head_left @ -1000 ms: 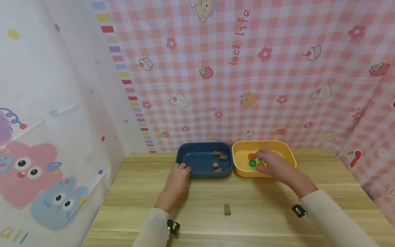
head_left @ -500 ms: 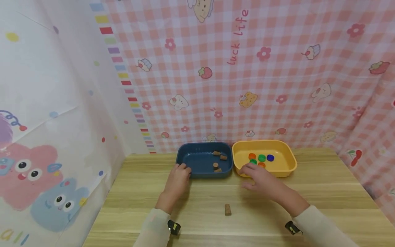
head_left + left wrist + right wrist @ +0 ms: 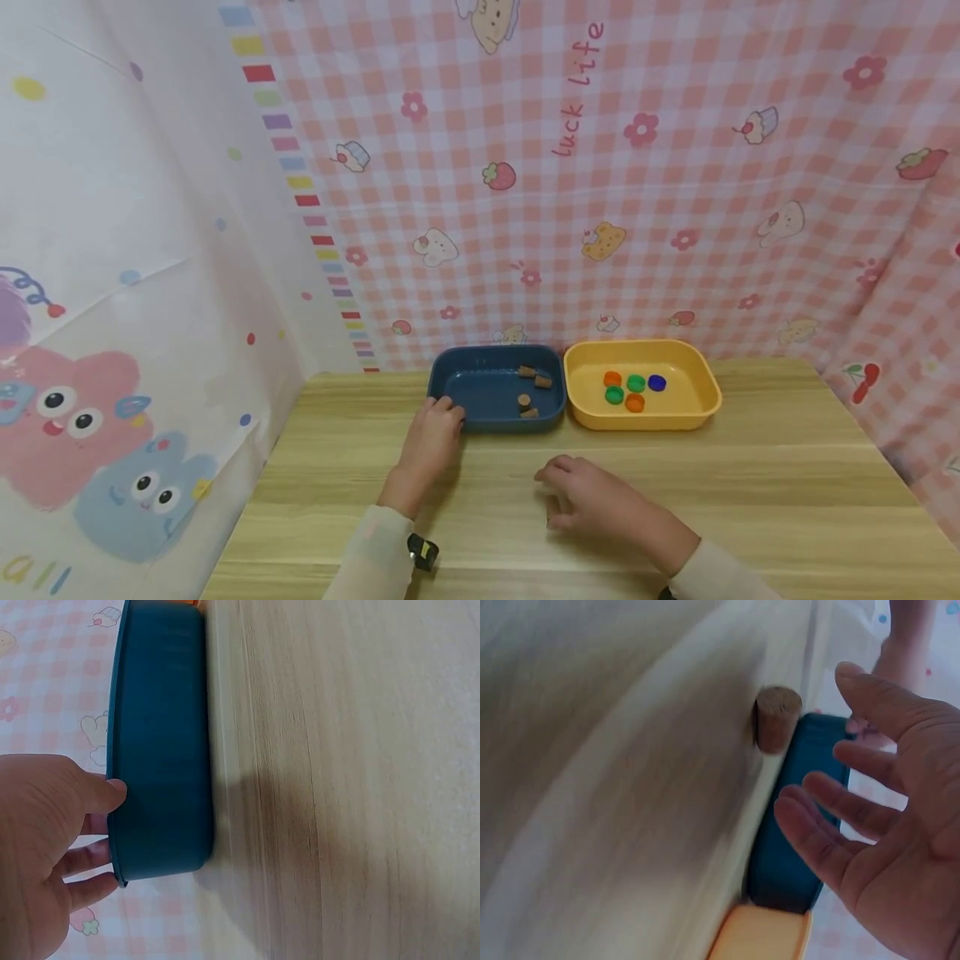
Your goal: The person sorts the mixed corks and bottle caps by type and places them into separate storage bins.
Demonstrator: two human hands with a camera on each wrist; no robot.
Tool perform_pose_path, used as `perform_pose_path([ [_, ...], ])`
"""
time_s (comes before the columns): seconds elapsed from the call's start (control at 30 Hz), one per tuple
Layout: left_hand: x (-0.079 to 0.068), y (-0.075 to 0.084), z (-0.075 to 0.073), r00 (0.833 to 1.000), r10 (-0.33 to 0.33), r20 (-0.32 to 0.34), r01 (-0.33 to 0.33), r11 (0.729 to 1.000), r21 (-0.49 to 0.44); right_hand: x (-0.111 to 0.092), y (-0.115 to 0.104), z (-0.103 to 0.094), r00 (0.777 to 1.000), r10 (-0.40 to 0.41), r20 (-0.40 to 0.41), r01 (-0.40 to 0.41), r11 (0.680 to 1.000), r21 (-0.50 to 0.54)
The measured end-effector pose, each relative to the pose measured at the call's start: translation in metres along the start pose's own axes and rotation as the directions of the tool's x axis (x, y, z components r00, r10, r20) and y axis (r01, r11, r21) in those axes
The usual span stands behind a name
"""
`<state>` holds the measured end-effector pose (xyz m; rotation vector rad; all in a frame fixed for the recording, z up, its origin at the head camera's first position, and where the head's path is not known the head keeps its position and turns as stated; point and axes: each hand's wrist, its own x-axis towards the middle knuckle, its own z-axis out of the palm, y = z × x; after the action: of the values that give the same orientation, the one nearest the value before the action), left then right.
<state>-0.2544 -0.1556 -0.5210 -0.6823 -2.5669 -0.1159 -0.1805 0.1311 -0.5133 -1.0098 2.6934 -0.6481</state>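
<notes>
My left hand pinches the near left rim of a dark blue tray, thumb outside and fingers over the edge, as the left wrist view shows. Several corks lie in the right part of this tray. Over the table in front, my right hand hovers with fingers spread and nothing between them. A single cork stands out near its thumb and fingertips in the right wrist view; in the head view the hand mostly covers it.
Against the blue tray's right side stands a yellow tray holding several bottle caps in orange, green and blue. Both trays sit at the back of the wooden table, before a pink checked cloth.
My right hand has come out of the yellow tray, moving toward me and left to the loose cork. The caps in that tray show uncovered. My left hand keeps its hold on the blue tray.
</notes>
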Motion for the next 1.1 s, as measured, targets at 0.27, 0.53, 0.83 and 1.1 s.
perform_pose_path([
  [0.27, 0.0, 0.001, 0.0, 1.0, -0.009, 0.009, 0.009, 1.0, -0.007, 0.005, -0.011, 0.012, 0.994, 0.074, 0.077, -0.074, 0.997, -0.003],
  [0.53, 0.001, 0.002, 0.0, 1.0, -0.015, 0.011, 0.015, 1.0, -0.019, 0.007, -0.013, 0.026, 0.997, 0.056, 0.05, -0.051, 0.994, -0.1],
  [0.83, 0.001, 0.002, -0.001, 1.0, -0.008, 0.003, 0.008, 1.0, -0.004, 0.006, -0.015, 0.029, 0.999, 0.041, -0.03, -0.046, 0.985, -0.165],
  [1.1, 0.0, 0.002, -0.002, 1.0, -0.008, -0.001, 0.008, 1.0, -0.014, 0.008, -0.014, 0.029, 0.998, 0.027, -0.06, -0.037, 0.985, -0.169],
])
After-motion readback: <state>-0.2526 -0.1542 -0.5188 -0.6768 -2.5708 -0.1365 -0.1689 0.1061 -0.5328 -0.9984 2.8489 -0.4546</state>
